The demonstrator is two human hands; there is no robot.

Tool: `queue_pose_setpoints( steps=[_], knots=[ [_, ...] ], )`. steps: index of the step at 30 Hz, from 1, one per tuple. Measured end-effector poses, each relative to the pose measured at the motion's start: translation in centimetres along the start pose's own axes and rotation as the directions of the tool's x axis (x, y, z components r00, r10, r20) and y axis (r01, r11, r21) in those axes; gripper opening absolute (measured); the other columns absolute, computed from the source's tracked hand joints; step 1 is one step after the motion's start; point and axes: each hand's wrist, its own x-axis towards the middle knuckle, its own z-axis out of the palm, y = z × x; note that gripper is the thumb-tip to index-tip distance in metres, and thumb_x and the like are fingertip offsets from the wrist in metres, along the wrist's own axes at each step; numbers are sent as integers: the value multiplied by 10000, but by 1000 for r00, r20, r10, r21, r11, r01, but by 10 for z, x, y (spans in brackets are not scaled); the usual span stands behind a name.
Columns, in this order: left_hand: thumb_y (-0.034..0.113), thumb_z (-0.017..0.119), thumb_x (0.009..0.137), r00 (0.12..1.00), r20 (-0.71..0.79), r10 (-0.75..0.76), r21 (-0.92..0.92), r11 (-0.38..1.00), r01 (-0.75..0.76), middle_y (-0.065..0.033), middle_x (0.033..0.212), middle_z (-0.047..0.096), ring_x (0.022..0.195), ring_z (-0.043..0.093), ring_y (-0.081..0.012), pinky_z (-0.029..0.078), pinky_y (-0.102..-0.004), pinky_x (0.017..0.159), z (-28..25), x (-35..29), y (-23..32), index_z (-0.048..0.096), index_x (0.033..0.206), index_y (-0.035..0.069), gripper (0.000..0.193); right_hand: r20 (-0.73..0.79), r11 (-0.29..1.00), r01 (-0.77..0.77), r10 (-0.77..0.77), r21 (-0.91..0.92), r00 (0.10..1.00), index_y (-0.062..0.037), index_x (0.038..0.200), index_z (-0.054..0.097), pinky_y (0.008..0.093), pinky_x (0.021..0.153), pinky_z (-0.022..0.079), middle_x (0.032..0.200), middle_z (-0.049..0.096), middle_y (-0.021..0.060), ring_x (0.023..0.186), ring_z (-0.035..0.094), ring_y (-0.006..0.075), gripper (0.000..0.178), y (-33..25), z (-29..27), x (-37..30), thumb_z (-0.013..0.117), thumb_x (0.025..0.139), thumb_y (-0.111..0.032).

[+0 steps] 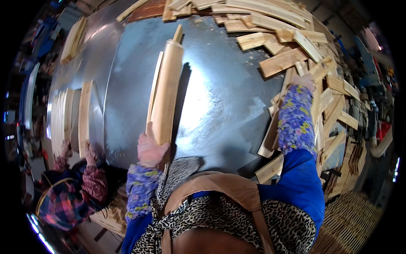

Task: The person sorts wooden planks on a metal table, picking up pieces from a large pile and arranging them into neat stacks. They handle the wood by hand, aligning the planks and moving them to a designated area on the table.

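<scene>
My left hand (pixel 152 148) is closed round the near end of a small bundle of wooden boards (pixel 167 91). The bundle lies lengthwise on the metal table, pointing away from me. One wide, smooth board shows on top, with a thinner strip (pixel 154 84) along its left side and another end sticking out beyond the far end. My right arm reaches to the pile of loose boards on the right. There my right hand (pixel 304 81) is closed on a pale wooden board (pixel 320 70); its fingertips are partly hidden among the pieces.
A heap of loose boards (pixel 283 61) covers the table's far and right sides. At left, a co-worker's hands (pixel 89 154) touch a board (pixel 85 118) beside a row of upright boards (pixel 60 120). Another stack (pixel 73 40) stands farther back on the metal table (pixel 131 93).
</scene>
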Motion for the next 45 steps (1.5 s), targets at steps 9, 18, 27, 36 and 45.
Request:
queue_pose_setpoints(
  steps=[9, 18, 27, 36, 45],
  knots=[
    [465, 888, 808, 998, 50, -37, -115, 992, 42, -275, 1546, 512, 1405, 553, -454, 496, -515, 1185, 31, 0, -22, 246, 1755, 117, 1196, -143, 521, 456, -532, 721, 835, 37, 1660, 415, 407, 1287, 374, 1594, 560, 243, 1468, 534, 379, 923, 87, 72, -198, 831, 864, -174],
    [304, 682, 1065, 926, 357, 123, -921, 212, 327, -229, 1476, 677, 1339, 648, -313, 481, -414, 1194, 92, 18, -98, 495, 1611, -85, 695, 283, 267, 178, -956, 947, -77, -16, 1764, 123, 477, 1319, 354, 1692, 414, 291, 1576, 419, 414, 1077, 85, 75, -525, 787, 924, -130],
    [624, 915, 783, 988, -60, 139, -409, 900, -151, -322, 1386, 663, 1282, 650, -488, 536, -508, 1092, 73, -53, -129, 423, 1632, -9, 1169, 269, 213, 186, -894, 959, -359, -166, 1714, 398, 449, 1158, 548, 1538, 649, 213, 1344, 684, 373, 868, 71, 87, -580, 719, 907, -140],
    [554, 873, 766, 974, -215, 69, 22, 998, -66, -398, 1589, 468, 1408, 520, -585, 470, -592, 1171, 88, -69, -148, 422, 1654, 34, 1124, -115, 340, 929, -927, 146, 357, -22, 1311, 720, 486, 1062, 530, 1178, 726, 192, 1192, 666, 370, 541, 83, 14, -310, 762, 834, -276],
    [407, 822, 914, 911, -300, 282, -455, 797, -397, -285, 1583, 561, 1454, 556, -430, 445, -505, 1238, 117, -50, 86, 529, 1629, 55, 849, 166, 875, 200, -298, 441, 940, -3, 1496, 577, 499, 1062, 589, 1417, 650, 304, 1284, 689, 432, 865, 241, -32, -82, 891, 822, -445]
  ],
)
